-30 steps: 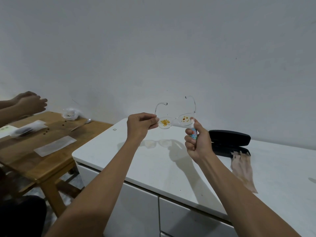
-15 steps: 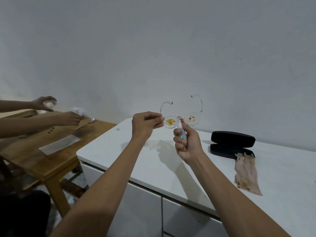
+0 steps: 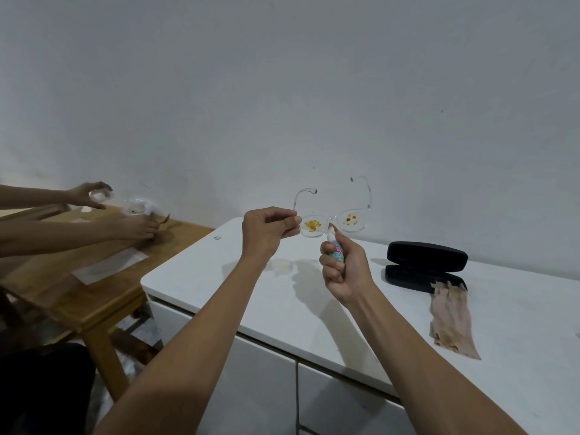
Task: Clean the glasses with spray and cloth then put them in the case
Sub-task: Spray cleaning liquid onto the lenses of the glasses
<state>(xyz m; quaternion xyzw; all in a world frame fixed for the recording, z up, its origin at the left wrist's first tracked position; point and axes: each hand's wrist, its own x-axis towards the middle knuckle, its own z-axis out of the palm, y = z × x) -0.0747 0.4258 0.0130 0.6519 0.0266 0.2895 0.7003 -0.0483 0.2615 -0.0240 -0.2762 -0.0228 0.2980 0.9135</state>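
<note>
Hands: left point(image 3: 266, 231) pinches glasses point(image 3: 332, 221); right point(image 3: 343, 271) grips spray bottle point(image 3: 335, 246) just below.

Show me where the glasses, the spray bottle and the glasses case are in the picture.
glasses point(image 3: 313, 227): head view, on the stained lens nearest the left hand.
spray bottle point(image 3: 338, 252): head view, on its printed label.
glasses case point(image 3: 426, 252): head view, on the raised black lid.

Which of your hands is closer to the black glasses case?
The right. My right hand, holding the spray bottle, is just left of the open glasses case. My left hand, pinching the glasses, is farther off, beyond the right one.
</note>
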